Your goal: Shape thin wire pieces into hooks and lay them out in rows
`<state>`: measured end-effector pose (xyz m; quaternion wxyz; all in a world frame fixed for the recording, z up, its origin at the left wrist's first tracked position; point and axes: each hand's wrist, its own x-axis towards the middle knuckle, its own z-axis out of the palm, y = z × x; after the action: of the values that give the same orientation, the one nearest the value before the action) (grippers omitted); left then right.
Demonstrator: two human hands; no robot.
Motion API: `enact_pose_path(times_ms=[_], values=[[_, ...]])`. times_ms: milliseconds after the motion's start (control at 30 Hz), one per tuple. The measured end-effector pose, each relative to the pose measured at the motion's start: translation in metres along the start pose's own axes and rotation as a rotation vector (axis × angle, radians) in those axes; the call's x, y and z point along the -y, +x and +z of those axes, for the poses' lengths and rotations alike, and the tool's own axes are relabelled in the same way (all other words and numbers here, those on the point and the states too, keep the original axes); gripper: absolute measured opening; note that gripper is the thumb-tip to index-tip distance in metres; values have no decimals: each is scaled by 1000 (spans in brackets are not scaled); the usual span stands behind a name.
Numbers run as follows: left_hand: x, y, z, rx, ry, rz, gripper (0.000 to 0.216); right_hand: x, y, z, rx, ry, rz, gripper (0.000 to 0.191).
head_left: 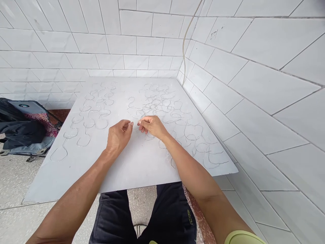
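Thin curved strands (154, 109) lie in a loose, overlapping tangle, beginning just beyond the fingers of the right hand (153, 126) and spreading from there to the right and back toward the person. This tangle is clearly nearer to the right hand than to the left hand (118, 135). A second, more separated group of looped strands (101, 128) lies to the left of the left hand's fingers, so that hand is the nearer one to it. Both hands meet almost in the gap between the two groups, above the bare middle of the white board (137, 166), with fingertips facing each other and only slightly apart. On each hand the thumb and forefinger are narrow, as in a pinch, but I cannot tell if they fully close, or if one fine strand is between them. Because the strands bend in many directions, they share no single long axis. In my judgement, the relation that matters most is this short sideways gap from fingertips to fingertips, with the tangle beyond and right of it.
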<state>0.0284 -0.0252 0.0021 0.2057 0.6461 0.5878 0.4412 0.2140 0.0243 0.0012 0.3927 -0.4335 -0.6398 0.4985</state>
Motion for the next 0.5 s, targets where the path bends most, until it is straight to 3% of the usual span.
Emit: enact_pose_path(times_ms=[233,500], values=[[8,23,-21,90,-718,-316,44,1,-5,5,135,-78,-42,24],[14,32,-38,280,-1065,-494,27,4,-11,4,292,-129,-76,31]])
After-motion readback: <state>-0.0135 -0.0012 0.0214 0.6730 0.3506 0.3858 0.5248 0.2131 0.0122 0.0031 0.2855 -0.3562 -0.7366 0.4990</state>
